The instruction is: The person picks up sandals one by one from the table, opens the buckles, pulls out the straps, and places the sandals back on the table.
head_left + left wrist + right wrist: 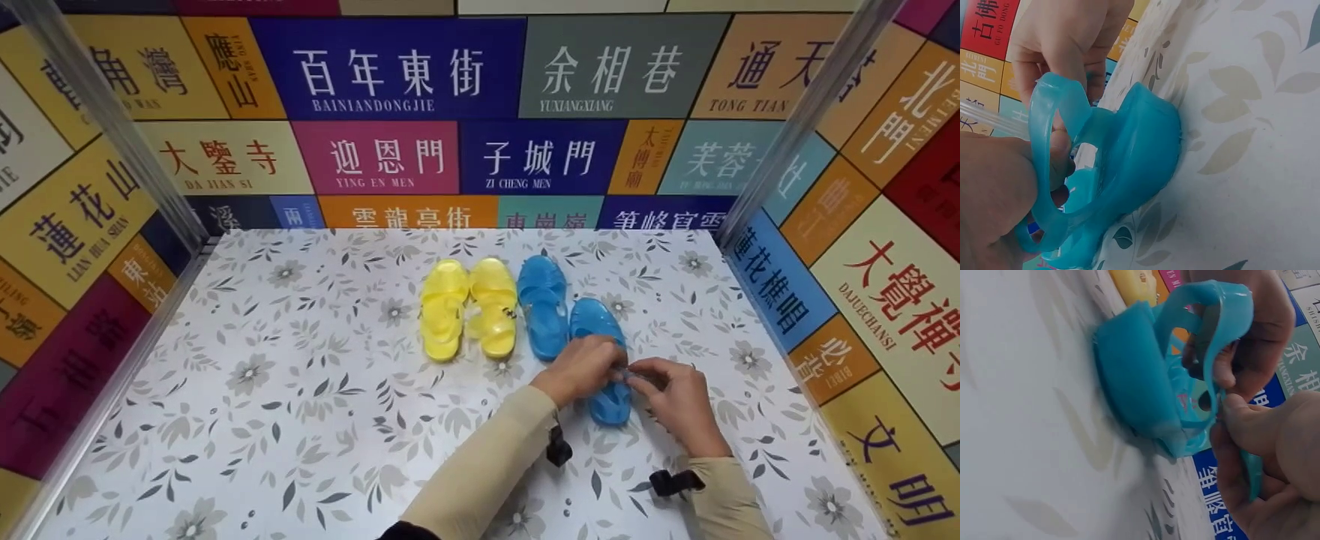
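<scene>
A blue jelly sandal (611,405) sits at the right end of the row, toe pointing to the back wall. My left hand (589,367) reaches over its middle and holds the ankle strap (1041,152) from inside the loop. On the sandal's right side, my right hand (679,394) pinches the free strap end (1252,475) between thumb and fingers. The fingertips of both hands meet at the strap's fastening, which they partly hide. The other blue sandal (544,300) lies just to the left, and a pair of yellow sandals (442,311) stands further left.
The sandals rest on a white tabletop (300,420) with a grey flower and leaf print. Colourful panels (390,67) with Chinese lettering rise behind it and along both sides. Clear corner posts (810,97) stand at the back left and back right.
</scene>
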`<action>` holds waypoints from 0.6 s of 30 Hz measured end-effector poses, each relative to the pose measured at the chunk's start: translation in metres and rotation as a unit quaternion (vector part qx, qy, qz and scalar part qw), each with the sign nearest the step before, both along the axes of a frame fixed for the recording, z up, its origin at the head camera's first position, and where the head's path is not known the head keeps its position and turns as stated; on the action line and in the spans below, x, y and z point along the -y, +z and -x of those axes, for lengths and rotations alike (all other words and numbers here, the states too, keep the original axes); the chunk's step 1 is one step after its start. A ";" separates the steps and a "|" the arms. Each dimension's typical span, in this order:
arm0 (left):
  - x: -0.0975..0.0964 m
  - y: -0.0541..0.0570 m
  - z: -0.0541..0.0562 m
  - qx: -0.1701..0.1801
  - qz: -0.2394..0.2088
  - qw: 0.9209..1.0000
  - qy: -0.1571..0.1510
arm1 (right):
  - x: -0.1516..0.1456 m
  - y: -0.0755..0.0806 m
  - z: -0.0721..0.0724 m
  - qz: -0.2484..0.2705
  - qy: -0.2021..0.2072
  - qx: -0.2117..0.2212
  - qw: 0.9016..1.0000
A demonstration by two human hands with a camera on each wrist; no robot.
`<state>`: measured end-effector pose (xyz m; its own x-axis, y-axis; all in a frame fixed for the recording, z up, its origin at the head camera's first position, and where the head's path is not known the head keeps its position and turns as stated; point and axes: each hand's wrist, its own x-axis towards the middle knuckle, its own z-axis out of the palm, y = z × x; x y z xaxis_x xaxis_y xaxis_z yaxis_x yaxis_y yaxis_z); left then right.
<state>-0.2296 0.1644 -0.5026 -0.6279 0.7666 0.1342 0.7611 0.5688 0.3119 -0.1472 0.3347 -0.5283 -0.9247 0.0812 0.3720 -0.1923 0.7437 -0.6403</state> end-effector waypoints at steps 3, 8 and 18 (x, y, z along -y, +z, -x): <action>0.002 0.001 0.002 0.030 -0.014 0.999 -0.005 | -0.003 0.001 -0.002 -0.017 0.008 0.000 1.000; 0.003 0.003 0.005 0.056 -0.015 0.998 0.002 | -0.002 -0.001 0.001 -0.058 0.025 -0.060 0.996; -0.001 0.004 0.001 0.028 0.009 1.000 0.006 | 0.005 -0.007 0.007 -0.046 0.013 -0.094 0.994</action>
